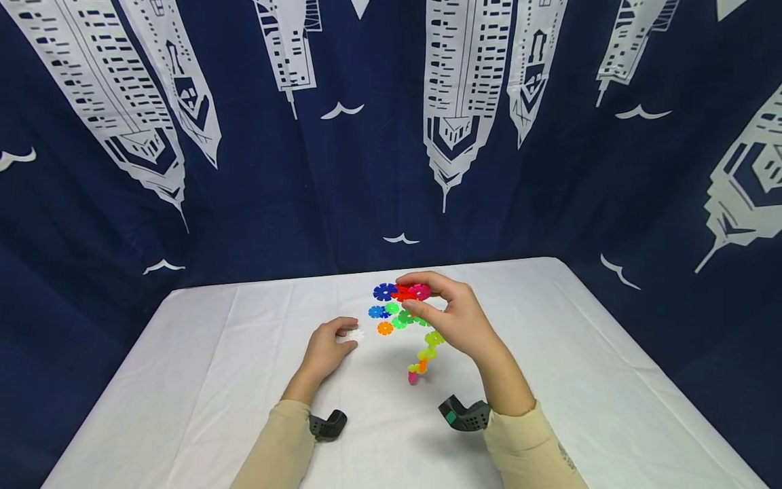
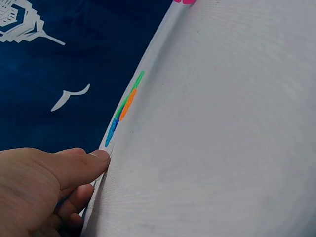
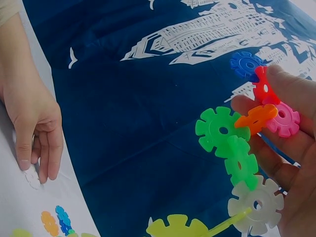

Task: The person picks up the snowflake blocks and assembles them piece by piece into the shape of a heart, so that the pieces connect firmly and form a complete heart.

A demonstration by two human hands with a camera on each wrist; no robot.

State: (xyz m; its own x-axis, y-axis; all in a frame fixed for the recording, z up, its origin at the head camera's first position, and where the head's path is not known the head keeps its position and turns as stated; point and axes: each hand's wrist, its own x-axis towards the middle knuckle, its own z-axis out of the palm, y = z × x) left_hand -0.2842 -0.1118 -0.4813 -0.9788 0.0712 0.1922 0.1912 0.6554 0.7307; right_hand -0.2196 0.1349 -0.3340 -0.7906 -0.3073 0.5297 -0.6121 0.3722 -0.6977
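Observation:
My right hand (image 1: 461, 316) holds up a chain of slotted plastic snowflake discs, gripping it near a red disc (image 3: 261, 89) and a pink disc (image 3: 292, 121). A dark blue disc (image 3: 244, 64) sticks out at one end. From the grip the chain runs through an orange disc (image 3: 259, 118), green discs (image 3: 210, 133), a whitish one (image 3: 271, 202) and yellow ones (image 3: 180, 228), hanging to a pink disc (image 1: 412, 378) low over the table. On the table to the left, my left hand (image 1: 324, 350) pinches a white snowflake disc (image 3: 32, 178) between thumb and fingers.
Loose snowflake discs lie flat beyond the hands: an orange one (image 1: 385, 329), a light blue one (image 1: 375, 312) and a green one (image 1: 392, 308) among them. A white cloth covers the table (image 1: 244, 339). Behind it hangs a dark blue curtain (image 1: 366, 183) with white buildings.

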